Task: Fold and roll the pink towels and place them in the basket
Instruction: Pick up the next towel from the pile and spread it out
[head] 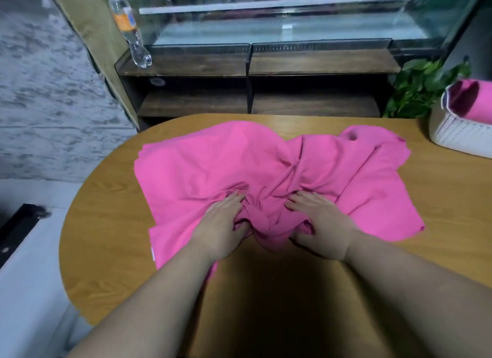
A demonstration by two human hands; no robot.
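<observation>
1. Forearms at the bottom of the frame, reaching up toward the centre.
2. Left grip point(221, 226), just below centre: fingers laid fairly straight on top of the cloth, thumb tucked under a bunched fold, so pinching the pink towel point(213, 166) at its near edge.
3. Right grip point(320, 224), just to the right: much the same posture, fingers spread on top, thumb hidden beneath the fold, pinching the same ruck of cloth.
4. Between the two, a knot of creases fanning out toward the upper centre; neither flat nor squared.
5. Pink towel spread wide across the middle of the frame on the wooden surface point(106, 238); left half fairly smooth, right half rumpled, with a corner turned over at its upper right. One towel or two overlapped: cannot tell.
6. Farther off, at the right edge: white basket point(458, 134) standing on the surface, well apart from the spread cloth, with a pink roll point(474, 99) already inside.
7. Behind the basket, a green plant point(420, 91); across the top, a dark shelf unit point(292, 62) under glass; at upper left, a plastic bottle point(127, 24).
8. Judged progress: at least one roll finished and stowed. This towel barely begun, probably being straightened by its near hem. Left to do: smoothing, folding, rolling, then carrying to the basket.
</observation>
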